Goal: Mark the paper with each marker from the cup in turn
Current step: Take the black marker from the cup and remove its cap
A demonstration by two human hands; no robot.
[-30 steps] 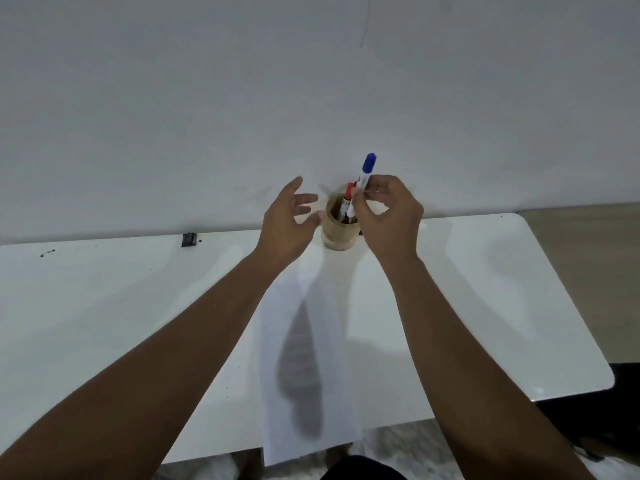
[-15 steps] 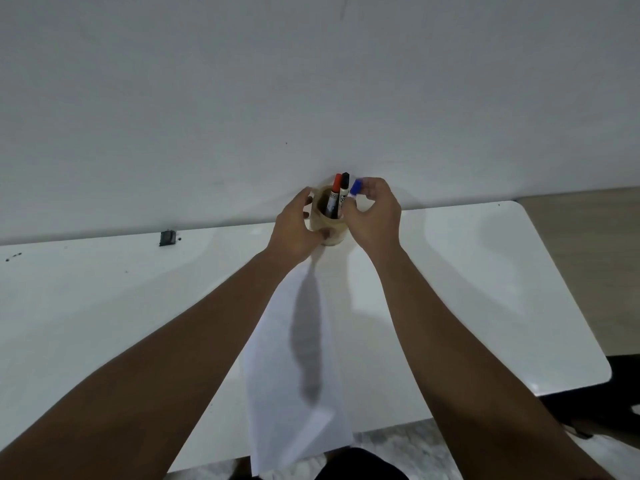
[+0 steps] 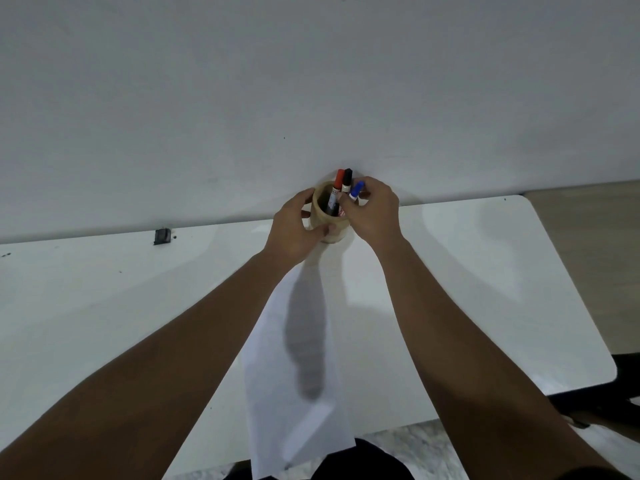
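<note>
The right hand (image 3: 372, 211) reaches in from the right with its fingertips pinched on the blue-capped marker (image 3: 356, 190), just at the rim of the wooden cup (image 3: 320, 216). That marker leans cap-up and a little to the right, its lower barrel hidden behind the fingers. The left hand (image 3: 294, 232) wraps the cup's left side, thumb across the front and fingers curled behind, clamped on it. Inside the cup stand a red-capped marker (image 3: 337, 188) and a black-capped marker (image 3: 347, 183), both nearly upright with caps up; their barrels carry printed labels, too small to read. The cup sits at the far edge of the white table (image 3: 104, 289), against the wall. A sheet of paper (image 3: 298, 393) lies lengthwise from the cup toward the person, its near end overhanging the table edge. A small black object (image 3: 162, 236) lies far to the left. Both forearms are extended forward, converging on the cup.
</note>
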